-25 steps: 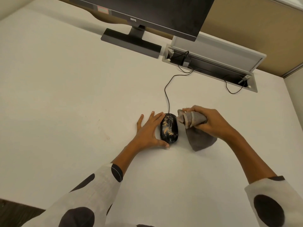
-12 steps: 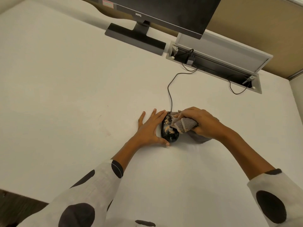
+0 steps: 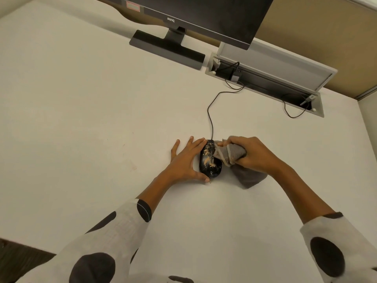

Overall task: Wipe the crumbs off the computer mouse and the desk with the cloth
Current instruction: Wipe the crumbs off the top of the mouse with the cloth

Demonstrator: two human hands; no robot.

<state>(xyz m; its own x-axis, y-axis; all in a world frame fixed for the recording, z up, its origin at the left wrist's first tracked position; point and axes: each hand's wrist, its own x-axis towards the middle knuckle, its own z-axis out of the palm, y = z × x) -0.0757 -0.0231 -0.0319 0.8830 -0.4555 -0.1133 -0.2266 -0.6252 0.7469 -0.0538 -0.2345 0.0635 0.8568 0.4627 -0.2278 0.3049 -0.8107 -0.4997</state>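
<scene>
The glossy black corded computer mouse [image 3: 210,161] lies near the middle of the white desk [image 3: 81,111], its top speckled with tan crumbs [image 3: 207,152]. At its 9 o'clock the left hand [image 3: 185,160] rests flat with fingers spread, thumb and forefinger braced against the mouse's side. At its 3 o'clock the right hand [image 3: 253,155] is closed around a bunched grey cloth [image 3: 234,155], whose front fold touches the mouse's right edge while a loose tail trails on the desk toward 5 o'clock. A thin black cable [image 3: 210,111] runs from the mouse toward 12 o'clock into an open grey cable tray [image 3: 265,78]. A black monitor [image 3: 204,15] stands at 11 o'clock.
</scene>
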